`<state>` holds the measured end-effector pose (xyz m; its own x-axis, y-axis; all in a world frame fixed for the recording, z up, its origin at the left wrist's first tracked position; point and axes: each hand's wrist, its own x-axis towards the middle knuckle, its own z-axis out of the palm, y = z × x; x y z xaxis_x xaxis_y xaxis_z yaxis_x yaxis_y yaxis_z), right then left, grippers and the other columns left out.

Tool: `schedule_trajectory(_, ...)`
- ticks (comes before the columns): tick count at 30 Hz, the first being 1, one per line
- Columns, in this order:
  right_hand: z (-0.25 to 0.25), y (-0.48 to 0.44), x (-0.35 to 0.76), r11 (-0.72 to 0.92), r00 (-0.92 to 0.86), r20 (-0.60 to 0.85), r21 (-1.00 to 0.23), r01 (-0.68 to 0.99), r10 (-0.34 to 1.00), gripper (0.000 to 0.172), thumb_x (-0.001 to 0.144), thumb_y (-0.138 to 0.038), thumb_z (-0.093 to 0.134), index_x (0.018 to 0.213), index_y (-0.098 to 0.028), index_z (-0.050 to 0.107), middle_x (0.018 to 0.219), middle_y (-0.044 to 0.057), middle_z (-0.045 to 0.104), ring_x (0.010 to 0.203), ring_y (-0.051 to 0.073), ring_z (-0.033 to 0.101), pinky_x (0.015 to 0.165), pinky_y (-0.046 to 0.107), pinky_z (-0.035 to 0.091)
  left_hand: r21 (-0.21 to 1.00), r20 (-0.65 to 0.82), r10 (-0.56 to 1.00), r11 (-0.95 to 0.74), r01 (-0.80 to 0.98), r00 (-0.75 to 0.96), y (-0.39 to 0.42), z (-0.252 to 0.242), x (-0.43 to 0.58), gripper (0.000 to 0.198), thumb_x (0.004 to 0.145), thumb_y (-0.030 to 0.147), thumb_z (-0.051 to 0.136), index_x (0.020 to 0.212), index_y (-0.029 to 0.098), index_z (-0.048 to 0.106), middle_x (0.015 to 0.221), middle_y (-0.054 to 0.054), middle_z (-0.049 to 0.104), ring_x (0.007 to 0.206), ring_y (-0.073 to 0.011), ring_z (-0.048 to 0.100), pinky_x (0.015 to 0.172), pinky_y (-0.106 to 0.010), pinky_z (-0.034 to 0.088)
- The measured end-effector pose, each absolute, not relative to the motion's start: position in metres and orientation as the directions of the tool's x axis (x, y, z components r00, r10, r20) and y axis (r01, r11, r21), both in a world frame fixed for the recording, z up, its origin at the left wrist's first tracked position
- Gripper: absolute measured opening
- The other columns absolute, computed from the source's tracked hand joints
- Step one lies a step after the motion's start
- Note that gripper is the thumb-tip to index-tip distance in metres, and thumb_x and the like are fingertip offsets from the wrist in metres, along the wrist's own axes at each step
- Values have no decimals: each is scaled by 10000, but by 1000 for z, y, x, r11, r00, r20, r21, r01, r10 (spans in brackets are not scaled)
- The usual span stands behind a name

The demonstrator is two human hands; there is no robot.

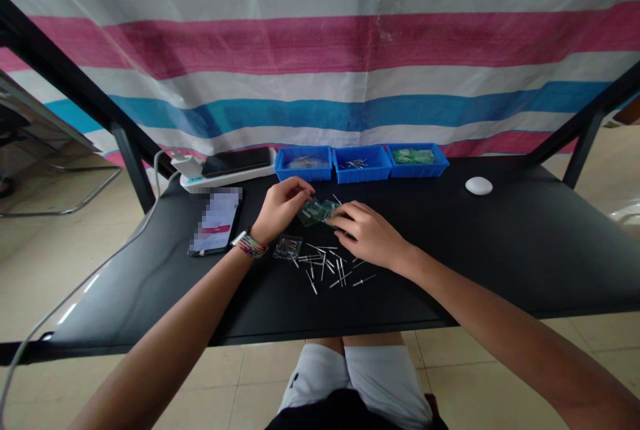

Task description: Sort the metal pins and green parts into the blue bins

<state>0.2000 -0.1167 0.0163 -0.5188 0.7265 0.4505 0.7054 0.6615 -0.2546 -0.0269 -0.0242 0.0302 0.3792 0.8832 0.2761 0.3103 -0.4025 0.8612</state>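
My left hand [283,207], with a woven band at the wrist, pinches the left edge of a small green circuit board [316,211] held just above the black table [500,250]. My right hand [364,231] is curled at the board's right edge, fingertips closed on it or on a small part I cannot make out. Several thin metal pins [327,265] lie scattered on the table just in front of both hands. A small clear plastic bag [289,247] lies beside my left wrist.
Three blue trays [361,165] stand in a row at the table's back edge, holding clear bags, pins and green boards. A phone [216,223] lies at left, another phone on a white power strip [220,177] behind it. A white round object [479,185] sits at right.
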Motion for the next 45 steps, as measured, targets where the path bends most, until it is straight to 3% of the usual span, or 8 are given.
schedule_trajectory(5, 14, -117, 197, 613, -472, 456, -234, 754, 754, 381, 962, -207, 752, 1339, -163, 717, 1343, 166, 692, 1318, 343, 564, 1126, 561, 511, 650, 356, 794, -589, 480, 492, -27, 26, -25, 172, 901, 249, 603, 912, 183, 761, 885, -50, 750, 803, -197, 688, 731, -306, 513)
schedule_trajectory(12, 9, -114, 193, 604, -438, 486, -261, 753, 756, 155, 900, -111, 727, 1044, -159, 762, 1081, 122, 754, 1107, 301, 650, 1086, 506, 516, 669, 332, 765, -603, 434, 552, -29, 26, -22, 183, 913, 246, 589, 914, 178, 759, 923, -60, 753, 805, -192, 673, 725, -303, 506)
schedule_trajectory(18, 15, -114, 194, 650, -417, 583, -271, 710, 698, 188, 939, -77, 603, 989, -196, 739, 1085, 93, 786, 1044, 262, 715, 1144, 497, 494, 715, 292, 774, -567, 409, 562, -33, 28, -21, 215, 951, 351, 612, 954, 191, 755, 909, -58, 756, 770, -203, 665, 701, -306, 494)
schedule_trajectory(24, 27, -115, 198, 602, -151, 636, -587, 542, 756, 208, 1022, -172, 544, 1057, -232, 740, 1109, 77, 778, 1034, 235, 741, 961, 391, 594, 788, 314, 726, -559, 259, 612, -39, 40, -22, 403, 1039, 507, 519, 1034, 205, 785, 1068, -93, 795, 1019, -269, 717, 949, -359, 523)
schedule_trajectory(30, 23, -108, 202, 465, -34, 477, -834, 298, 878, 199, 1020, -316, 610, 991, -197, 767, 943, 56, 772, 814, 200, 725, 744, 333, 584, 830, 295, 737, -513, 219, 609, -48, 44, -18, 327, 942, 502, 714, 922, 179, 759, 924, -73, 773, 887, -230, 697, 842, -323, 535)
schedule_trajectory(38, 23, -103, 203, 202, -64, 209, -974, -104, 976, 406, 865, -475, 838, 1135, -190, 734, 965, 59, 776, 856, 206, 751, 776, 374, 673, 945, 187, 832, -297, 134, 523, -48, 39, -11, 341, 903, 504, 757, 857, 168, 725, 770, -46, 737, 708, -183, 676, 664, -281, 518)
schedule_trajectory(42, 25, -101, 205, 153, -84, 166, -978, -143, 983, 370, 809, -494, 885, 934, -182, 730, 874, 49, 764, 778, 195, 740, 709, 368, 690, 970, 146, 833, -227, 90, 534, -50, 39, -9, 331, 905, 502, 759, 921, 175, 713, 816, -52, 763, 736, -185, 703, 674, -281, 526)
schedule_trajectory(45, 29, -102, 208, 199, -57, 206, -974, -109, 977, 336, 822, -484, 876, 923, -191, 744, 838, 40, 759, 740, 189, 733, 674, 353, 684, 971, 148, 814, -227, 74, 562, -54, 40, -7, 307, 894, 462, 786, 973, 178, 697, 811, -44, 752, 722, -171, 687, 657, -274, 513)
